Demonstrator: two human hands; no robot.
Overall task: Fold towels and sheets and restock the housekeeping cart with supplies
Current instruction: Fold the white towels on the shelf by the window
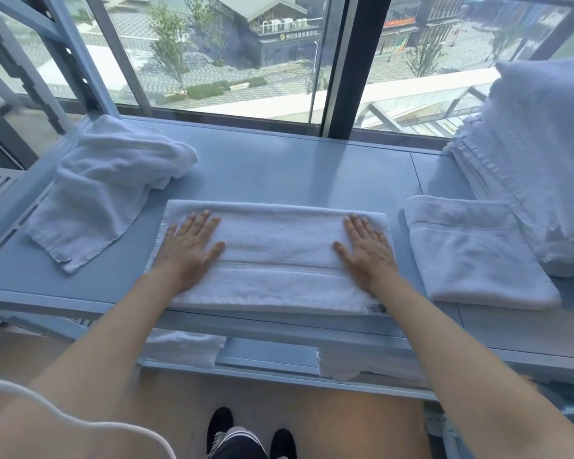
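Observation:
A white towel, folded into a long rectangle, lies on the pale blue shelf top right in front of me. My left hand presses flat on its left end with fingers spread. My right hand presses flat on its right end the same way. A small label shows at the towel's front right corner. To the right lies another folded white towel. A crumpled, unfolded white towel lies at the left.
A tall stack of folded white linen stands at the far right against the window. More folded towels sit on the lower shelf. A white cable crosses the bottom left. My shoes stand on the wooden floor.

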